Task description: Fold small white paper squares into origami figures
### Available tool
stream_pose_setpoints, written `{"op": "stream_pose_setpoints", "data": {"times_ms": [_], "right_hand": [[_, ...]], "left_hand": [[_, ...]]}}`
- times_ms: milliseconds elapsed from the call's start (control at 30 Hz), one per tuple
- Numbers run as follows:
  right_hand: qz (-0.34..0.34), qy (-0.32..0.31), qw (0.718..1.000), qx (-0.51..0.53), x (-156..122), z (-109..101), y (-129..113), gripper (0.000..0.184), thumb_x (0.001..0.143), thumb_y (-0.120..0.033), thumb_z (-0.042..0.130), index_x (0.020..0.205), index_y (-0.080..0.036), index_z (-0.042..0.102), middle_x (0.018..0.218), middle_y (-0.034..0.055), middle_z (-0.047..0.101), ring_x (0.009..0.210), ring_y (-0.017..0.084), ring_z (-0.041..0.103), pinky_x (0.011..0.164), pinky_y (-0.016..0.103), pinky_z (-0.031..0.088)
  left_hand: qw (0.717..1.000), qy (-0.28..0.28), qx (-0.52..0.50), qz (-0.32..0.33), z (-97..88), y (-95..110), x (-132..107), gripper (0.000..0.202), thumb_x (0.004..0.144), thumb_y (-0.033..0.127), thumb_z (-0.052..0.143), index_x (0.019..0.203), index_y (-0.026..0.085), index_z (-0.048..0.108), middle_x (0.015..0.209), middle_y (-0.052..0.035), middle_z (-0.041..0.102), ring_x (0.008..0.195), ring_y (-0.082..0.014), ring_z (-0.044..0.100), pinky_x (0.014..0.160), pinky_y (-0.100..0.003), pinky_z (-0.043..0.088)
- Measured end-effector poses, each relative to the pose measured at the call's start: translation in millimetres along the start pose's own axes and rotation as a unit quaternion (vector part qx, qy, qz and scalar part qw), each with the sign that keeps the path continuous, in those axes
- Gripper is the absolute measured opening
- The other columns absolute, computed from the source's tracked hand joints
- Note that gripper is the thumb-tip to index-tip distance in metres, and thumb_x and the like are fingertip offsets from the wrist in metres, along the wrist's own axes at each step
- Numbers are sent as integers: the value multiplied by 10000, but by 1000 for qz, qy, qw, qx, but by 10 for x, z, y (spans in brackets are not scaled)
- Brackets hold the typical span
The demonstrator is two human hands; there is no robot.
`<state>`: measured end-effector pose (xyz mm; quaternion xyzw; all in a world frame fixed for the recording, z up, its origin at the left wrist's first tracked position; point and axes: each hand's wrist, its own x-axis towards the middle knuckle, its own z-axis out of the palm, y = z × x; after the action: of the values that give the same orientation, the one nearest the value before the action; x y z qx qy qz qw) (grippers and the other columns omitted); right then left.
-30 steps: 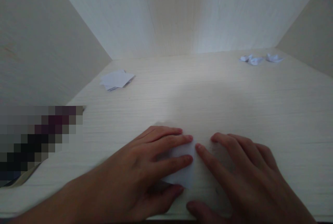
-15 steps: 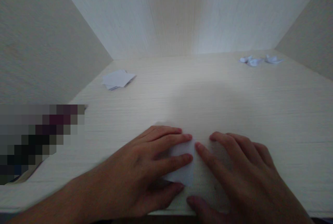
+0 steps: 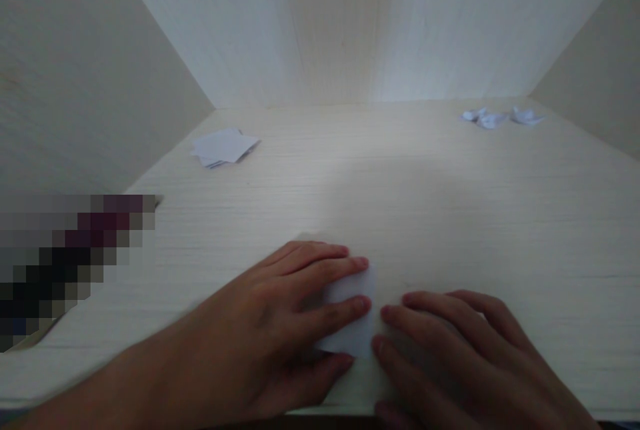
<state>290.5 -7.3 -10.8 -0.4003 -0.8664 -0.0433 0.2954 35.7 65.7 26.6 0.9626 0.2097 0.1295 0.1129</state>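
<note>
A small white piece of paper [image 3: 350, 337] lies flat at the near edge of the table, partly covered by fingers. My left hand [image 3: 290, 323] rests over it from the left, fingers spread and stretched out, two fingertips on the sheet close to its right edge. The left thumb sits at the paper's lower edge. Just right of the sheet is my right hand [image 3: 465, 343], fingers loosely bent and apart, with one fingertip at the lower part of the right edge. Whether that fingertip touches the paper I cannot tell.
A loose stack of white paper sheets [image 3: 225, 147] lies at the back left. Several small folded white paper pieces [image 3: 493, 120] sit at the back right. Panels enclose the table [image 3: 280, 197] at the back and sides. A pixelated area covers the left edge.
My right hand has slid toward me along the paper's right edge, from its upper corner to its lower part. The left hand and the paper stay in place.
</note>
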Motion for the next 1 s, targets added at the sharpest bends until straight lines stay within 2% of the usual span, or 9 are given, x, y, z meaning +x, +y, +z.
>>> {"op": "stream_pose_setpoints", "data": {"times_ms": [167, 533, 633, 800, 1000], "right_hand": [[4, -3, 1000, 5, 34, 20, 30, 245, 1024, -387, 548, 1011, -258, 757, 1031, -16, 787, 1008, 220, 697, 951, 379, 442], [3, -2, 1000, 15, 69, 23, 35, 230, 1019, -375, 559, 993, -265, 759, 1022, -28, 788, 996, 215, 697, 928, 372, 454], [-8, -8, 1000, 1, 37, 1, 57, 262, 1019, -422, 550, 1059, -260, 752, 1125, -17, 784, 1051, 229, 690, 949, 386, 449], [-57, -62, 994, -64, 52, -46, 136, 456, 995, -471, 539, 1290, -148, 665, 1401, 59, 661, 1237, 286, 621, 984, 423, 426], [-72, -85, 989, -98, 81, -47, 180, 543, 982, -513, 516, 1357, -135, 624, 1469, 58, 597, 1288, 309, 588, 999, 450, 413]], "left_hand": [[1000, 15, -2, -4, 18, 4, 12, 453, 934, 275, 634, 1380, 271, 554, 1494, -85, 564, 1380, -287, 500, 1116, -477, 494], [1000, 17, 7, 2, 21, 25, 0, 446, 926, 286, 642, 1364, 250, 572, 1475, -103, 580, 1362, -294, 521, 1111, -479, 504], [1000, 20, 16, 4, 14, 26, 11, 434, 922, 282, 650, 1349, 229, 589, 1470, -110, 584, 1357, -296, 523, 1106, -480, 510], [999, 34, 16, 9, 3, 30, 52, 418, 930, 282, 629, 1343, 229, 596, 1385, -122, 640, 1311, -290, 563, 1089, -478, 517], [999, 38, 4, 16, -1, 35, 74, 428, 921, 251, 625, 1346, 207, 593, 1353, -127, 655, 1323, -282, 553, 1111, -450, 495]]}}
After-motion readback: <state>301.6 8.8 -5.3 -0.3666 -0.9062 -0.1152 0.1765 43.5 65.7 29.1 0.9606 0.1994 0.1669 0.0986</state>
